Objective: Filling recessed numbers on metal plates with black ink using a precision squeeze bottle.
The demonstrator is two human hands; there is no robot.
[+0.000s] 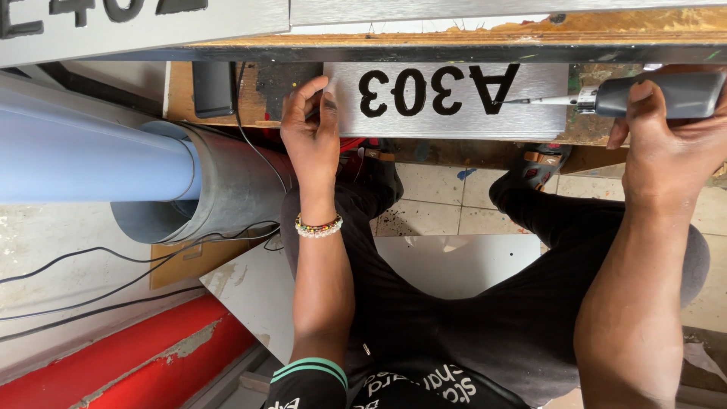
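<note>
a brushed metal plate (pixel 447 101) with black cut characters is laid on the table (pixel 530 30), along its near edge. the plate's left end is pinched by the left hand (pixel 310 136), thumb and fingers closed on it, a beaded bracelet (pixel 318 226) being worn at the wrist. a grey rotary tool (pixel 666 95) is gripped by the right hand (pixel 670 144), fingers wrapped tight round its body; its thin bit (pixel 530 100) is pointed left and is touched to the last character at the plate's right end. below the table, black trousers (pixel 454 303) and shoes on a tiled floor (pixel 439 204) are seen. at the left, a pale blue tube (pixel 83 159) is set inside a grey pipe (pixel 227 182), with black cables (pixel 113 261) trailed nearby and a red strip (pixel 129 356) beneath.
</note>
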